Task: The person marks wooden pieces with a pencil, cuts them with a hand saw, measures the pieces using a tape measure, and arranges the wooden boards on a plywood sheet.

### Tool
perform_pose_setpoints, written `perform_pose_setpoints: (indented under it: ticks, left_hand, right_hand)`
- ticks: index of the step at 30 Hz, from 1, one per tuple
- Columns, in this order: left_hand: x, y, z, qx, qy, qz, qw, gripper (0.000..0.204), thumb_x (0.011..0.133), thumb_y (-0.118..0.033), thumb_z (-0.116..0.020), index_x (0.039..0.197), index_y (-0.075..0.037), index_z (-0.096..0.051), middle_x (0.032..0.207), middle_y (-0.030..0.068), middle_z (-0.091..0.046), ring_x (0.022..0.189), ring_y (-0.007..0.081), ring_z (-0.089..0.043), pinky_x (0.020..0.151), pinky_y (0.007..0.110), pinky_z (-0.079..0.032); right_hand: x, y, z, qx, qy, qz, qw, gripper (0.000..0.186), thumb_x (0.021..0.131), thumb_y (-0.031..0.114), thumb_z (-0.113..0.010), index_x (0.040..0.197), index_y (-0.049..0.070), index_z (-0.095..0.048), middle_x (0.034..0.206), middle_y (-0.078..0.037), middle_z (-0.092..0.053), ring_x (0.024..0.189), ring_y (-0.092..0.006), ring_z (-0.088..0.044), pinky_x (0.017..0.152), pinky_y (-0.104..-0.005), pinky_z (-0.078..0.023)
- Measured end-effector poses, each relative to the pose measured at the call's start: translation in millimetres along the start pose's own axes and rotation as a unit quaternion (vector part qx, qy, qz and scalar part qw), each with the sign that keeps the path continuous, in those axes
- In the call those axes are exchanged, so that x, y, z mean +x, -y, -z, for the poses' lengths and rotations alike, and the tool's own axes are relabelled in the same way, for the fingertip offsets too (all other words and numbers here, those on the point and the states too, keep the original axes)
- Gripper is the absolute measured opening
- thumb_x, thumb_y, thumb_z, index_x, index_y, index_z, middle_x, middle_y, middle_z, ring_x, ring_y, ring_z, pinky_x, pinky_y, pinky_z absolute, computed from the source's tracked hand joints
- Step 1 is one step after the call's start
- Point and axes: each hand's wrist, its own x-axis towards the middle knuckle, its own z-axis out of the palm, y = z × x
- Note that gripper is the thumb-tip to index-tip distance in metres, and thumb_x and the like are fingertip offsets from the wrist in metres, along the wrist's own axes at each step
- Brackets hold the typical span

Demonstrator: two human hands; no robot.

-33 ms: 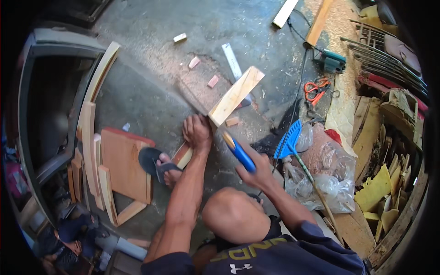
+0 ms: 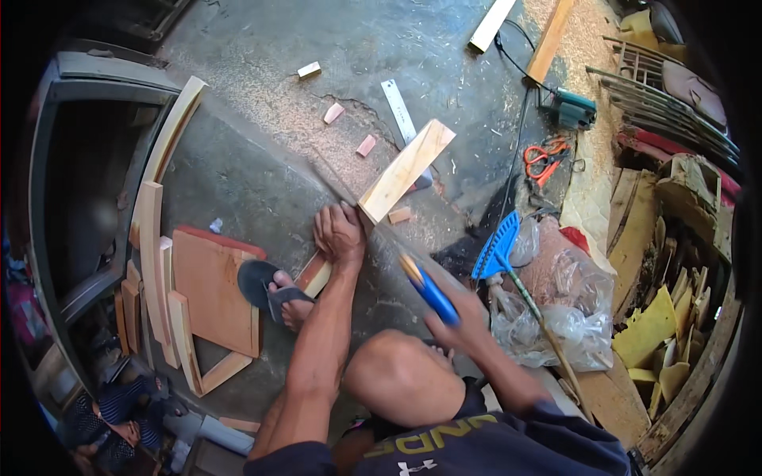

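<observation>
My right hand is closed round the blue handle of a handsaw, slightly blurred by motion. Its thin blade runs up and left across a pale piece of wood, at that piece's near end. Just left of the blade, my left hand presses down with curled fingers on wood that is mostly hidden beneath it. A wood strip shows between this hand and a sandalled foot. It lines up with the pale piece, but my hand covers any join.
Small offcuts and a metal square lie beyond the wood. At right are orange-handled scissors, a green power tool, a blue rake and a plastic bag. A wooden panel and curved pieces stand left.
My right hand has drawn the handsaw back, down and to the right. My left hand stays in place on the wood.
</observation>
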Motion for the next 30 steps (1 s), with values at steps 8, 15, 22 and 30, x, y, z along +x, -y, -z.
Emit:
perform_pose_setpoints:
  ticks: [8, 15, 22, 30]
  left_hand:
    - [3.7, 3.3, 8.2, 0.025, -0.005, 0.008, 1.000, 0.026, 0.096, -0.021, -0.057, 0.075, -0.005, -0.057, 0.082, 0.0140, -0.058, 0.081, 0.0352, -0.058, 0.073, 0.048, -0.048]
    - [-2.2, 9.9, 8.5, 0.050, -0.029, 0.006, 0.998, 0.029, 0.096, -0.023, -0.056, 0.073, -0.005, -0.057, 0.081, 0.0133, -0.058, 0.079, 0.0348, -0.059, 0.070, 0.048, -0.048]
    - [1.5, 0.1, -1.9, 0.044, -0.010, 0.014, 0.999, 0.028, 0.095, -0.022, -0.058, 0.073, -0.005, -0.057, 0.081, 0.0135, -0.059, 0.080, 0.0343, -0.060, 0.072, 0.048, -0.049]
    - [4.8, 3.9, 10.6, 0.047, -0.021, 0.005, 0.999, 0.027, 0.095, -0.023, -0.057, 0.076, -0.004, -0.057, 0.082, 0.0139, -0.058, 0.082, 0.0352, -0.059, 0.074, 0.048, -0.049]
  right_hand:
    - [0.1, 11.2, -0.8, 0.011, -0.015, -0.002, 1.000, 0.069, 0.077, 0.014, -0.070, 0.144, 0.008, -0.055, 0.106, -0.022, -0.073, 0.070, -0.0345, -0.073, 0.067, -0.0405, -0.057]
    - [-42.2, 5.0, 20.8, 0.013, -0.033, 0.060, 0.998, 0.074, 0.068, 0.011, -0.065, 0.141, 0.001, -0.056, 0.104, -0.019, -0.076, 0.068, -0.0260, -0.073, 0.066, -0.0318, -0.057]
    - [40.1, 3.5, -0.8, -0.015, 0.000, 0.009, 1.000, 0.071, 0.072, 0.014, -0.071, 0.142, 0.006, -0.057, 0.094, -0.024, -0.072, 0.068, -0.0274, -0.073, 0.069, -0.0381, -0.058]
    - [-25.1, -3.4, 46.3, 0.023, -0.041, 0.082, 0.996, 0.070, 0.067, 0.012, -0.068, 0.135, -0.001, -0.061, 0.076, -0.016, -0.070, 0.054, -0.0215, -0.067, 0.057, -0.0313, -0.054]
